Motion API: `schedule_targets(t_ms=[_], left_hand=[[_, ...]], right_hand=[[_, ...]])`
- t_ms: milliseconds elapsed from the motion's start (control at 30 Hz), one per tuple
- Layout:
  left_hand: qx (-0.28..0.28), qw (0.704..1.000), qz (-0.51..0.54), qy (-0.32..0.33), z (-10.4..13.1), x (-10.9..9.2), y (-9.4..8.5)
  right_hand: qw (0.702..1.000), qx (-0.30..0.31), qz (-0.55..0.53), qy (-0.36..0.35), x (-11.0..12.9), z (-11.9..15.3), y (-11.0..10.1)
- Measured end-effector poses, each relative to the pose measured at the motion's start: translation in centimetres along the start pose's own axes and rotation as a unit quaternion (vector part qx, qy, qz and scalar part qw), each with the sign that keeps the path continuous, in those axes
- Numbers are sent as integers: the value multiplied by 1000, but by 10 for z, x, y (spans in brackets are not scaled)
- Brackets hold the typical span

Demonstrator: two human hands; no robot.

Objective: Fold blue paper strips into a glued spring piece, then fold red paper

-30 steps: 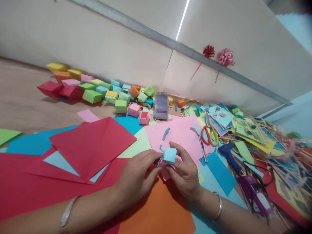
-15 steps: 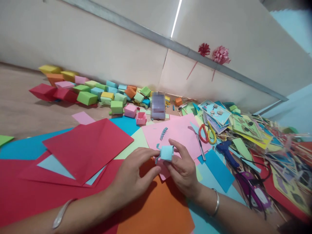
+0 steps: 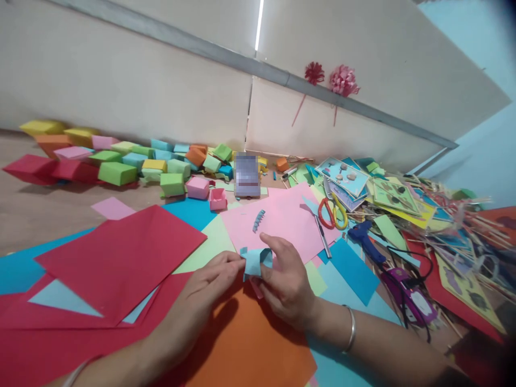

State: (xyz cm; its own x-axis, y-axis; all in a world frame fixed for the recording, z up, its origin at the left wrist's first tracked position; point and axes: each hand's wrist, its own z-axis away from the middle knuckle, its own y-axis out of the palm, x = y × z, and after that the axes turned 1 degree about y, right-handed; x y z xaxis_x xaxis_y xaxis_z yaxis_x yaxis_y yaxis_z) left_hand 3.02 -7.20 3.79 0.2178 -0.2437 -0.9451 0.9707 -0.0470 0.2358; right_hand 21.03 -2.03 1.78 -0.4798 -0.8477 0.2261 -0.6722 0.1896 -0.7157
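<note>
A small light-blue paper box is held above the orange sheet, its hollow side turned toward the right. My right hand grips it, with the thumb at the opening and the index finger raised over it. From the other side, my left hand has its fingers drawn together at the box's left edge, where a small flap sticks up. Part of a pink piece shows under the box by the right fingers. Beyond the hands, a blue toothed paper strip lies on a pink sheet.
Rows of coloured paper boxes line the back left, beside a blurred phone-like object. Scissors, a craft knife and a blue glue gun with its cord lie right. Red sheets cover the left.
The box has turned so its hollow side shows, and my left fingers have closed in against its left edge. The whole view has shifted, with things appearing further left.
</note>
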Motion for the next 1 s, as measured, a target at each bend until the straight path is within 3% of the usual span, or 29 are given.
schedule_targets(t_ms=[267,400,500,633,800,1000], left_hand=[[-16,1000,6,-1,-7,11,1],[-9,999,-23,30,-15,14,-4],[-60,992,-85,66,-18,10,-7],[-115,957,-222,146,-17,3,-9],[-76,890,-351,282,-15,7,-9],[-47,857,-390,332,-16,10,-12]], right_hand=[[999,28,-20,13,2,-4,-5],[997,-4,-60,46,-3,-9,-10],[996,-24,-77,48,-5,-12,-11],[995,-22,-80,48,-5,-9,-10],[992,10,-111,67,-1,-6,-11],[989,26,-134,57,0,-5,-9]])
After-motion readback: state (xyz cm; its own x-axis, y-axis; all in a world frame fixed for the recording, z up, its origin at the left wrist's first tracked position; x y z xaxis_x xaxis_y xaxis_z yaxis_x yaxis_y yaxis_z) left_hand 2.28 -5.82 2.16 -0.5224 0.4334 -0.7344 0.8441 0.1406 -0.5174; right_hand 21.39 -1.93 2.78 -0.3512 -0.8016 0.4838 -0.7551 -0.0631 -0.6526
